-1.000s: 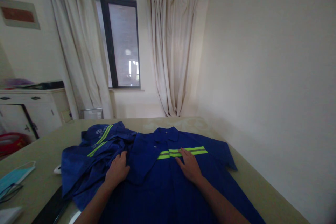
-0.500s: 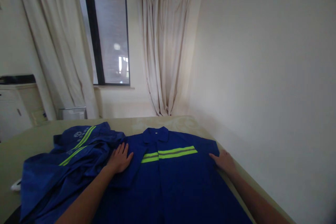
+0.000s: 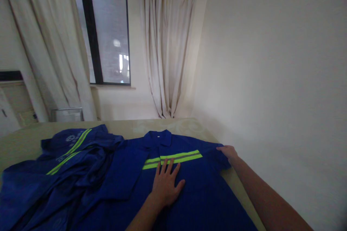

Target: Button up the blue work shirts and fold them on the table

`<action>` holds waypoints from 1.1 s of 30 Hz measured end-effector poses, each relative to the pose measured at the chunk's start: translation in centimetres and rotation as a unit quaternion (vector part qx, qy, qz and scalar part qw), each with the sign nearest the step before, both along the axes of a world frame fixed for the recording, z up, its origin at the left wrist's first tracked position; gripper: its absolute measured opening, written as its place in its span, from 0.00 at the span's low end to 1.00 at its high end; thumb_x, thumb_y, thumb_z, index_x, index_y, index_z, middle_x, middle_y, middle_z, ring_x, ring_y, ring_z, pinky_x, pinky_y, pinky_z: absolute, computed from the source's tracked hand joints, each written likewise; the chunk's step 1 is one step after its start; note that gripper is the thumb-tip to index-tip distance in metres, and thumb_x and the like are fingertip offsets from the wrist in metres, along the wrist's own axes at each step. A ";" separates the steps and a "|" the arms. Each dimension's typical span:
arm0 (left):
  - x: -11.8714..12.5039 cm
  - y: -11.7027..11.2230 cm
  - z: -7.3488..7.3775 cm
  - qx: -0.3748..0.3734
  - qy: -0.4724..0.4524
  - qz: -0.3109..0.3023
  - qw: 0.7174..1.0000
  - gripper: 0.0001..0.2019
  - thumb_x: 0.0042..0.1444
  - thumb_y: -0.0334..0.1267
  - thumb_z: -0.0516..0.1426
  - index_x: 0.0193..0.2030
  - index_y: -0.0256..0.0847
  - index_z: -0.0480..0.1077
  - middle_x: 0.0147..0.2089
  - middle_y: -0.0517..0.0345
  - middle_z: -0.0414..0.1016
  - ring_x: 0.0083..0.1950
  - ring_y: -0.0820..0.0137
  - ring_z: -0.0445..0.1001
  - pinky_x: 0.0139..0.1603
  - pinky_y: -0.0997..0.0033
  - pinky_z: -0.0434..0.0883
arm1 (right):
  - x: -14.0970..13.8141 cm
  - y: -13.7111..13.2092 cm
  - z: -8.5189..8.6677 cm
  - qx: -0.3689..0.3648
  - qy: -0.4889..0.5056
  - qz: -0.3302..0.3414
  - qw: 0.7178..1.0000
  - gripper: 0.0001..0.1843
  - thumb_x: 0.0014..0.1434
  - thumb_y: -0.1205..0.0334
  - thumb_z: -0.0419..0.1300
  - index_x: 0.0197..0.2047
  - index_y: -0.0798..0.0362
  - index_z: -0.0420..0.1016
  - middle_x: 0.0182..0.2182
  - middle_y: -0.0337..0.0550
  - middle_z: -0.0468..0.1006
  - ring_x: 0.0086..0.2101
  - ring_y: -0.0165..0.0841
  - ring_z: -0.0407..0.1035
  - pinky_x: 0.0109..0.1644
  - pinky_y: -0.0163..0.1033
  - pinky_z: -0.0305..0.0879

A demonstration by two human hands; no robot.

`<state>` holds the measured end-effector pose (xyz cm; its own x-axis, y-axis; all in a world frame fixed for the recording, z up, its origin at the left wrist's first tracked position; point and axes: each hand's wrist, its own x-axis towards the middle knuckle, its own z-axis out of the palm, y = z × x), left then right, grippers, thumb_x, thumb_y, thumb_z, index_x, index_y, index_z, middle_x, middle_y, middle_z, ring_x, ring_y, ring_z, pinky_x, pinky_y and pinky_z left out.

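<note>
- Blue work shirt (image 3: 189, 195) is lying front-up on the bed (image 3: 121, 124), lower centre.
- Left hand (image 3: 165, 186) is pressing flat, fingers spread, below the reflective stripe (image 3: 173, 157).
- Right hand (image 3: 228, 151) is touching the sleeve edge, right of centre; can't tell if it's pinching.
- Judgement: it's working best anchoring with the palm and tensioning the sleeve outward evenly.

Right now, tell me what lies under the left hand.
The left hand lies flat on the spread blue shirt, just below its yellow stripes. Whatever is beneath the fabric there is covered.

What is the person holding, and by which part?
The right hand seems to pinch the shirt by the hem of its sleeve. The left hand only lies flat on the shirt's chest, holding nothing.
</note>
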<state>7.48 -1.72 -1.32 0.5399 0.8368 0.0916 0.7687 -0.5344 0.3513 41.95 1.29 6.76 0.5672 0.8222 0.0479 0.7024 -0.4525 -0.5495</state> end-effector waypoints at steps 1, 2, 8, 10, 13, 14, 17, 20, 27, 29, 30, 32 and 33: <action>0.2 0.3 0.0 0.000 -0.002 0.004 1.000 0.36 0.63 0.68 0.41 0.75 0.58 0.51 0.79 0.57 0.45 0.79 0.46 0.37 0.75 0.34 0.37 | -0.3 0.4 1.1 -0.003 -0.026 0.009 1.000 0.13 0.58 0.57 0.61 0.41 0.55 0.81 0.38 0.62 0.84 0.41 0.57 0.79 0.43 0.58 0.73; 0.3 0.6 0.0 0.000 -0.002 0.008 1.000 0.36 0.63 0.68 0.41 0.75 0.59 0.52 0.79 0.57 0.45 0.79 0.46 0.38 0.75 0.34 0.37 | -0.8 0.8 2.1 0.004 -0.054 0.023 0.998 0.13 0.61 0.58 0.58 0.44 0.55 0.80 0.42 0.62 0.83 0.45 0.57 0.77 0.47 0.59 0.71; 0.5 1.9 -0.2 0.024 -0.015 0.018 0.999 0.36 0.63 0.67 0.42 0.74 0.58 0.54 0.78 0.56 0.48 0.79 0.48 0.41 0.75 0.35 0.38 | -9.5 -1.1 4.3 0.053 -0.158 0.314 0.935 0.16 0.65 0.60 0.57 0.56 0.45 0.72 0.54 0.44 0.78 0.54 0.41 0.71 0.61 0.42 0.62; 0.4 1.7 -0.4 0.044 -0.020 0.017 0.999 0.35 0.64 0.66 0.41 0.72 0.53 0.59 0.76 0.52 0.55 0.78 0.49 0.43 0.75 0.37 0.39 | -12.5 -3.3 2.4 0.038 -0.191 0.404 0.894 0.16 0.60 0.63 0.63 0.52 0.44 0.74 0.48 0.41 0.80 0.49 0.40 0.73 0.57 0.42 0.64; 0.3 1.3 -0.4 0.074 -0.022 0.018 0.997 0.34 0.66 0.63 0.41 0.65 0.45 0.70 0.70 0.45 0.66 0.78 0.50 0.47 0.76 0.39 0.40 | -14.6 -6.1 -1.3 0.018 -0.354 0.469 0.809 0.15 0.61 0.69 0.58 0.51 0.50 0.74 0.45 0.49 0.79 0.47 0.43 0.73 0.51 0.45 0.66; 0.2 1.3 -0.3 0.078 -0.024 0.018 0.997 0.33 0.66 0.62 0.42 0.63 0.45 0.71 0.69 0.45 0.68 0.78 0.50 0.47 0.76 0.39 0.40 | -14.6 -6.6 -2.3 0.008 -0.386 0.461 0.799 0.15 0.61 0.71 0.58 0.50 0.52 0.74 0.45 0.51 0.79 0.46 0.44 0.73 0.50 0.45 0.67; 0.1 1.3 0.0 0.075 -0.035 0.014 0.996 0.31 0.66 0.61 0.44 0.66 0.47 0.68 0.70 0.47 0.66 0.77 0.49 0.49 0.76 0.39 0.41 | -13.8 -7.4 -4.1 -0.030 -0.394 0.402 0.826 0.12 0.60 0.73 0.57 0.46 0.54 0.75 0.44 0.51 0.79 0.45 0.44 0.74 0.46 0.44 0.68; 0.3 1.3 0.3 0.065 -0.040 0.017 0.997 0.32 0.65 0.59 0.45 0.70 0.45 0.62 0.71 0.48 0.64 0.76 0.49 0.50 0.76 0.39 0.41 | -13.2 -7.9 -4.1 -0.034 -0.348 0.346 0.871 0.12 0.64 0.72 0.54 0.46 0.53 0.76 0.42 0.48 0.79 0.43 0.40 0.75 0.45 0.40 0.68; -1.1 2.1 1.2 0.041 -0.090 0.000 0.995 0.18 0.64 0.43 0.51 0.55 0.40 0.74 0.61 0.45 0.75 0.64 0.56 0.69 0.70 0.52 0.59 | -12.4 -9.6 -3.5 0.023 -0.219 0.373 0.901 0.20 0.72 0.46 0.50 0.46 0.48 0.77 0.45 0.46 0.79 0.47 0.41 0.73 0.52 0.44 0.68; -3.5 3.2 1.9 0.025 -0.104 -0.008 0.994 0.14 0.65 0.39 0.50 0.49 0.41 0.75 0.54 0.48 0.79 0.57 0.60 0.74 0.63 0.61 0.66 | -11.1 -9.2 -3.8 0.052 -0.178 0.317 0.930 0.21 0.73 0.46 0.47 0.47 0.48 0.76 0.46 0.47 0.78 0.49 0.41 0.72 0.56 0.46 0.67; -5.2 3.8 2.2 0.028 -0.105 0.003 0.994 0.14 0.65 0.37 0.50 0.48 0.41 0.75 0.51 0.48 0.79 0.55 0.61 0.75 0.62 0.62 0.67 | -10.3 -8.8 -4.0 0.058 -0.162 0.293 0.940 0.21 0.72 0.46 0.48 0.49 0.49 0.76 0.48 0.48 0.78 0.50 0.42 0.72 0.57 0.47 0.66; -9.2 5.3 3.0 0.057 -0.095 0.063 0.992 0.14 0.64 0.34 0.49 0.48 0.40 0.74 0.50 0.47 0.78 0.54 0.61 0.75 0.60 0.62 0.68 | -8.9 -7.7 -4.5 0.045 -0.135 0.268 0.953 0.20 0.69 0.45 0.52 0.52 0.50 0.75 0.49 0.51 0.78 0.52 0.45 0.71 0.59 0.47 0.65; -11.4 6.0 3.2 0.082 -0.082 0.107 0.987 0.15 0.64 0.33 0.48 0.49 0.39 0.74 0.52 0.45 0.77 0.56 0.60 0.75 0.61 0.62 0.67 | -8.4 -7.0 -4.7 0.032 -0.122 0.264 0.956 0.21 0.68 0.46 0.54 0.53 0.52 0.75 0.49 0.52 0.78 0.51 0.45 0.72 0.58 0.47 0.65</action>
<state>-3.97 4.32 1.90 0.3191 0.8966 0.3072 0.8100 -0.4262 0.4028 33.59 -5.67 2.08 0.0400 0.9819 0.1853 0.9345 0.0289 -0.3549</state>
